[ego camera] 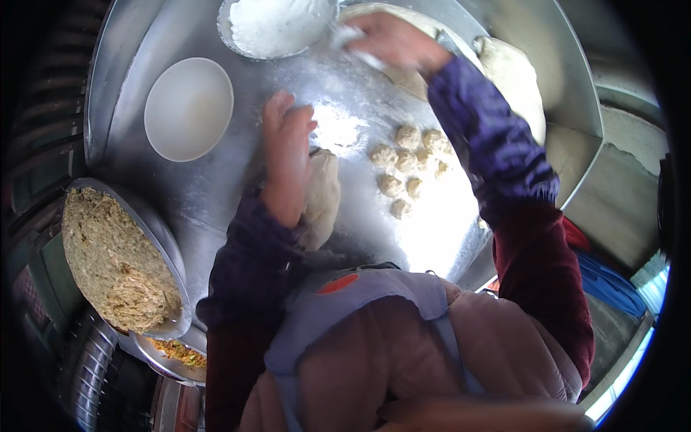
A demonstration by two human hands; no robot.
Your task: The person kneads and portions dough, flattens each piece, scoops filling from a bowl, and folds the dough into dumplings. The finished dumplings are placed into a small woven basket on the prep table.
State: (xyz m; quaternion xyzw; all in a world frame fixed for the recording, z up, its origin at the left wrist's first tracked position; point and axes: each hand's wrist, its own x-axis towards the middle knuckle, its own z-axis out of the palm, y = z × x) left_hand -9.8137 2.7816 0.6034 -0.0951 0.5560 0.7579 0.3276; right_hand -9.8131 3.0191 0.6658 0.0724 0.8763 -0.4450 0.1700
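Note:
My left hand (289, 148) is over the steel work surface, beside an elongated lump of dough (321, 200). Its fingers are slightly bent and apart, with nothing seen in them; whether it touches the dough is unclear. Farther off, my right hand (391, 40) is blurred, just right of a metal bowl of white flour (278, 24). White powder shows about its fingertips, and I cannot make out whether they grip anything. Below that hand a large sheet or mass of dough (407, 81) is partly covered by it. Several small dough balls (406, 161) sit in a cluster right of the lump.
An off-white bowl (189, 110) stands at the left. Nearer, a large metal basin (175, 270) holds a pale, chopped mixture, above a dish of orange-yellow food (181, 353). Another big dough piece (513, 81) rests against the raised steel wall (561, 70) at the right.

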